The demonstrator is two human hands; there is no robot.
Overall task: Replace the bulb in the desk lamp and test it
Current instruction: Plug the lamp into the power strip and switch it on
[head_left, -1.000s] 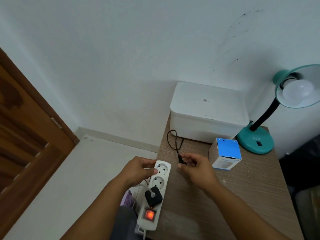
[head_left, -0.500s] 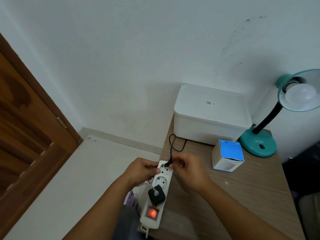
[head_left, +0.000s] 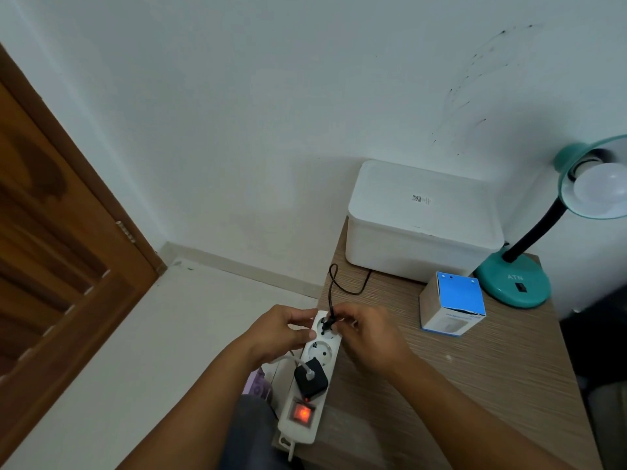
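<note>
A teal desk lamp stands at the table's back right, with a white bulb in its shade, unlit. Its thin black cord runs across the table to a small black plug. My right hand pinches that plug at the top socket of a white power strip. My left hand grips the far end of the strip from the left. The strip's red switch glows, and a black adapter fills its lowest socket.
A white lidded box sits against the wall at the back of the wooden table. A blue-topped bulb carton stands between the box and the lamp. A brown door is at the left.
My right hand has carried the lamp plug left from above the table to the strip's top socket. My left hand has kept hold of the strip.
</note>
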